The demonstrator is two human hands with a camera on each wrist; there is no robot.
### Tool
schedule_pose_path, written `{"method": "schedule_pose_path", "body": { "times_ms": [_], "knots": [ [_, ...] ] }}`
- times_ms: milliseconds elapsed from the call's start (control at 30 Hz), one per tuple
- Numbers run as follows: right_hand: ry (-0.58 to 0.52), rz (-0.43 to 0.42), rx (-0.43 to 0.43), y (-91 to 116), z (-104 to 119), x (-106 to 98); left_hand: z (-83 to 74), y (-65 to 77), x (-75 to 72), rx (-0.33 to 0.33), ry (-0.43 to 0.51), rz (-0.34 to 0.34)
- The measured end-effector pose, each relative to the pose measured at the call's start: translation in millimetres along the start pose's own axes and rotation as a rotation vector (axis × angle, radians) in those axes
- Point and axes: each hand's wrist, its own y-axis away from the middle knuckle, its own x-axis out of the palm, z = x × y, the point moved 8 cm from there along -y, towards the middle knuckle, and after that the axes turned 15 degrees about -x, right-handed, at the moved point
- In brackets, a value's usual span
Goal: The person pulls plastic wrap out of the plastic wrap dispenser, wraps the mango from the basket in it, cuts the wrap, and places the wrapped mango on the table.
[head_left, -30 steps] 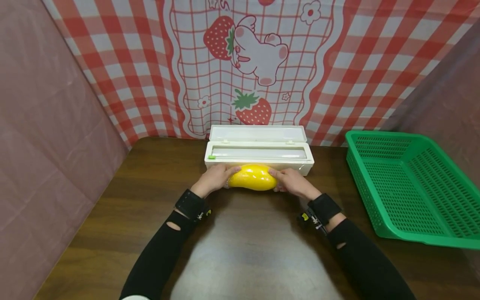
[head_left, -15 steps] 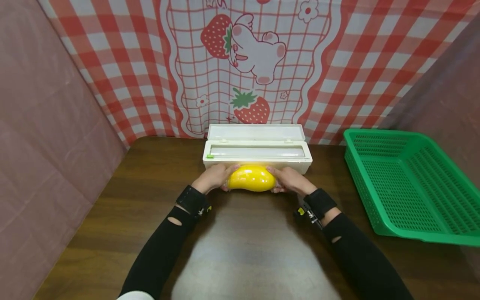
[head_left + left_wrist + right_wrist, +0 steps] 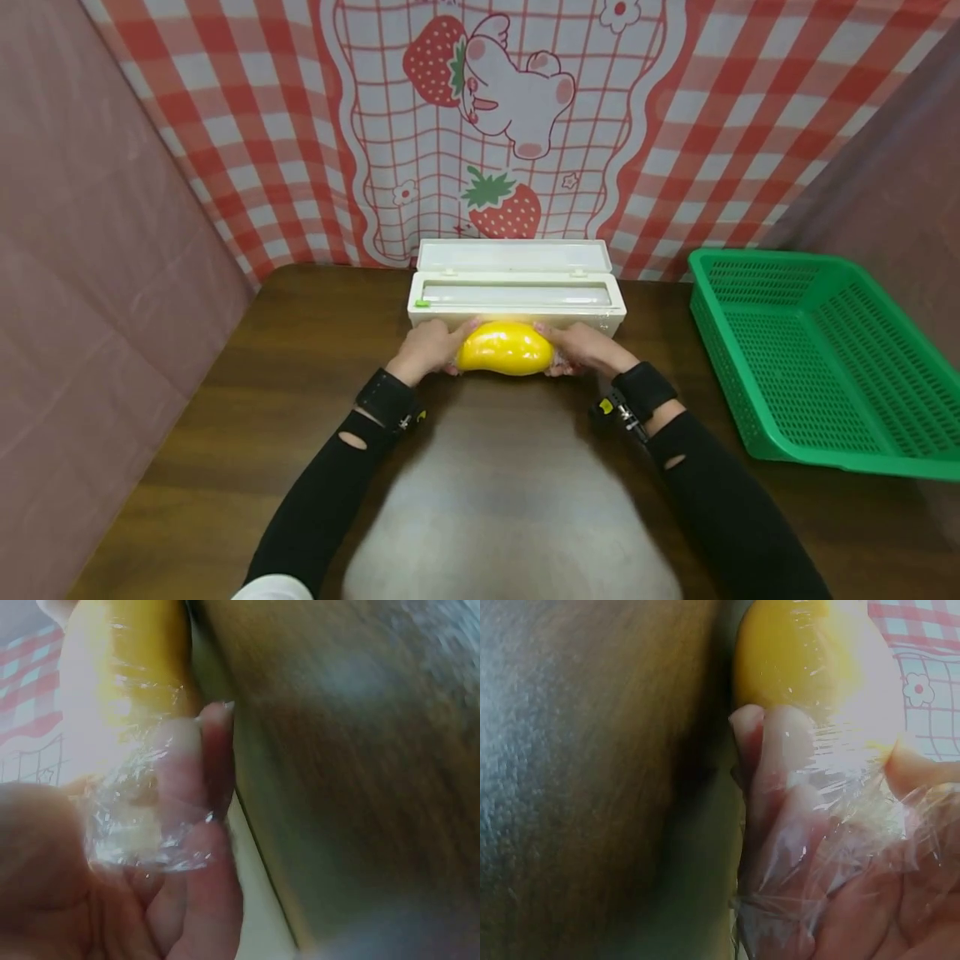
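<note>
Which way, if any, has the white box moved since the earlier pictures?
No: in the head view the white box keeps its place just below the lower strawberry printed on the cloth.

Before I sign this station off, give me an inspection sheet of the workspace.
Surface: brown wood-grain table, with a bright reflection in the near middle.
Job's things: yellow object wrapped in clear film; behind it, a white box, lid open.
Clutter: only a green basket, at the right.
Hands: left hand grips the object's left end, right hand its right end.
Cables: nothing seen.
Surroundings: red-and-white checked cloth behind, pinkish cloth at the left.
</note>
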Motion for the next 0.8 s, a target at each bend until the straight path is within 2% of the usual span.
{"method": "schedule_pose_path", "body": {
  "times_ms": [133, 300, 433, 633, 800],
  "knots": [
    [-0.041, 0.0, -0.008, 0.8, 2.3, -1.2, -2.5, 0.7, -6.9, -0.006, -0.036, -0.098],
    [-0.058, -0.057, -0.015, 3.3, 2.4, -1.8, -4.4, 4.3, -10.8, -0.033, -0.126, -0.208],
    [0.082, -0.141, -0.058, 5.8, 6.8, -8.1, -7.2, 7.7, -14.2, -0.045, -0.181, -0.313],
    [0.317, -0.229, -0.202, 11.7, 27.5, -14.0, -16.5, 16.0, -17.5, 0.012, -0.227, -0.435],
    [0.554, -0.296, -0.266, 18.0, 40.7, -18.7, -23.4, 23.6, -22.0, 0.059, -0.252, -0.51]
  ]
}}
